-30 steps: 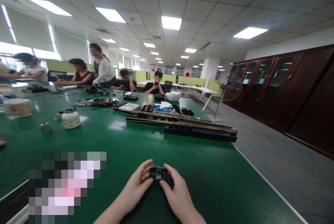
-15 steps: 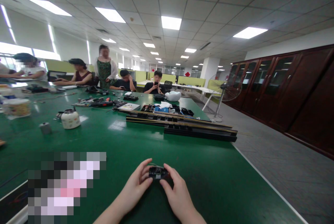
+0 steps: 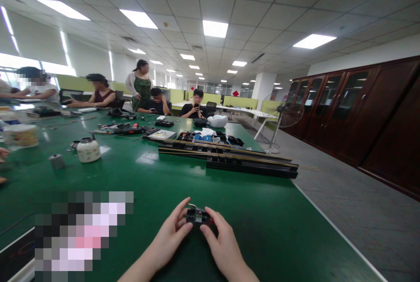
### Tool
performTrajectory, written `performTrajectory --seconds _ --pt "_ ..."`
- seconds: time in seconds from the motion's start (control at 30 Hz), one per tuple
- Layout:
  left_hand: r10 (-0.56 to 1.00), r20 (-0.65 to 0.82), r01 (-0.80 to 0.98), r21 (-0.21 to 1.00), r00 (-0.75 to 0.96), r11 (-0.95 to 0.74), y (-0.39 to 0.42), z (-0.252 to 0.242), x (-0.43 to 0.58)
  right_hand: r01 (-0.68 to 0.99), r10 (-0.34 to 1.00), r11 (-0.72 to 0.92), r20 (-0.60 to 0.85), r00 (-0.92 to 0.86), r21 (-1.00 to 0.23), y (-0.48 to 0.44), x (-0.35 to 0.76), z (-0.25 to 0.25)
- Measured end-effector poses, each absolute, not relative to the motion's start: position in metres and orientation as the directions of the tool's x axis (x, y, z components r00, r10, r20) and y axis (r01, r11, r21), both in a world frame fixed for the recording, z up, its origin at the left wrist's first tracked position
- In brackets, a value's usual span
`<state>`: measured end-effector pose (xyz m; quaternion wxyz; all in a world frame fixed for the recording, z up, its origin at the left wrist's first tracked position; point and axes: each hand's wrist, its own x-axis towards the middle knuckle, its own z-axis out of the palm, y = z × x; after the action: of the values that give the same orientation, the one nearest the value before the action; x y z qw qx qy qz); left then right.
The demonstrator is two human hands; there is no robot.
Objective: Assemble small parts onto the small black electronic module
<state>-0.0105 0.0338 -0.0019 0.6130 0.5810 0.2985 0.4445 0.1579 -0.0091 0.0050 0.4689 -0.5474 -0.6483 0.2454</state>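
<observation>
Between my two hands is a small black plastic device with its inner parts exposed and a pale patch on its near side. I cannot make out its exact kind. My left hand grips its left end between thumb and fingers, and a thin greyish strip or wire shows by the forefinger tip. At the right end, my right hand holds the device the same way, thumb in front and fingers behind. Both hands are above the green table near its front edge.
Long black rails with thin brass-coloured rods lie across the table ahead. A patterned white pot and a grey cylinder stand left. A pixelated patch covers something at lower left. Several people sit or stand beyond; another person's hand shows at far left.
The device is tipped slightly, and my hands have barely moved. The standing person in the background has shifted right and turned. Another person's hand has appeared at the left edge.
</observation>
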Motion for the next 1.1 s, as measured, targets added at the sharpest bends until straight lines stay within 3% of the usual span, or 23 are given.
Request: performTrajectory --seconds 0.63,1.1 --pt "0.875 0.126 -0.208 0.978 0.467 -0.03 0.033 0.001 -0.009 0.426 0.943 0.278 0.33 0.051 -0.861 -0.01 0.157 0.002" --pt "0.866 0.155 -0.21 0.976 0.475 -0.06 0.033 -0.001 -0.009 0.507 0.896 0.385 0.445 -0.004 -0.771 -0.014 0.157 0.014"
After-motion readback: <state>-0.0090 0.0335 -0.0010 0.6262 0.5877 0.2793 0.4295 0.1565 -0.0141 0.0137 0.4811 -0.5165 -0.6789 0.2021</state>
